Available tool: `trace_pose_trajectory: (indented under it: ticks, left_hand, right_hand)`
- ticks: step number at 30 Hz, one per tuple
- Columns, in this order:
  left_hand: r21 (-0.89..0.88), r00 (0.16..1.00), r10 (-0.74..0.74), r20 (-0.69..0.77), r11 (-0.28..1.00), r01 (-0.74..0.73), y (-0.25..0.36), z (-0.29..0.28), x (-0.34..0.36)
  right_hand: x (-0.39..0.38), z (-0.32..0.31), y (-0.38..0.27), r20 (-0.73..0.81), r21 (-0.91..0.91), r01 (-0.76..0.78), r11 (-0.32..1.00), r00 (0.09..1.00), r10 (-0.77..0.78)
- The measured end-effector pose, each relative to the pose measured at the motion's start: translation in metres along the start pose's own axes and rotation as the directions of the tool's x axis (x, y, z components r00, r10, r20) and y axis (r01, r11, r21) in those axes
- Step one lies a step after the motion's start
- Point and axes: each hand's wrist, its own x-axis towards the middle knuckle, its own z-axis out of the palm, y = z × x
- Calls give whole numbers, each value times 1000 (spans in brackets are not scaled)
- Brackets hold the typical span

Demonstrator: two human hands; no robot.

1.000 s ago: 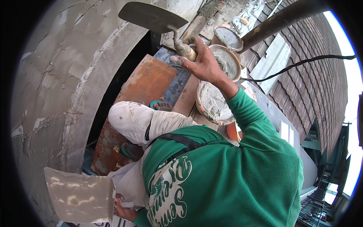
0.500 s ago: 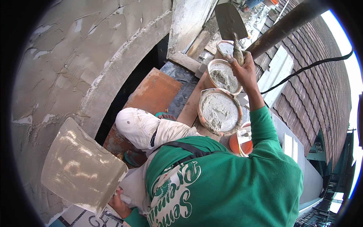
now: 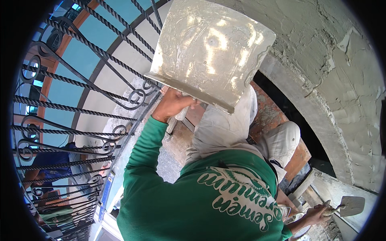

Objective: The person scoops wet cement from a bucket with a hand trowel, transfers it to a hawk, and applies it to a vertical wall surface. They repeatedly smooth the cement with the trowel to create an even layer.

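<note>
My left hand (image 3: 173, 103) is wrapped round the handle beneath a wide, flat metal float (image 3: 209, 50), its face smeared with grey mortar and a thicker ridge along its lower edge. At the lower right my right hand (image 3: 315, 213) grips a small trowel (image 3: 352, 205) by its mortar-covered handle, the blade low beside the wall. A plastered wall (image 3: 348, 88) curves along the right, rough and grey. My knee (image 3: 281, 142), in pale dusty trousers, lies below the float. The buckets are mostly hidden behind my body, with only rims showing near my right hand.
A black twisted-iron railing (image 3: 80, 112) runs down the left, with people (image 3: 48, 164) beyond it. A dark gap (image 3: 305, 132) follows the wall's curved edge. A rusty orange board (image 3: 263, 110) lies under my legs.
The view has swung round, bringing the railing in and putting the wall at right. The float has risen to the upper middle; the trowel has moved from upper to lower right.
</note>
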Motion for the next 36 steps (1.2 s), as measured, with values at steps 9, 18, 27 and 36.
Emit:
trace_pose_trajectory:
  ticks: [9,18,27,36]
  left_hand:
    - [74,950,-138,-281,984,165,-34,-54,23]
    - [-7,936,-85,-342,996,88,-55,66,105]
    - [18,934,-230,-273,970,244,-104,-38,91]
    - [134,913,-360,-194,912,388,-135,-23,57]
  right_hand:
    - [57,185,-79,332,118,-43,992,943,2]
    - [151,105,-107,347,-367,221,903,934,-88]
    - [113,106,-84,138,-357,106,928,989,-60]
    - [117,77,15,288,-128,16,992,958,22]
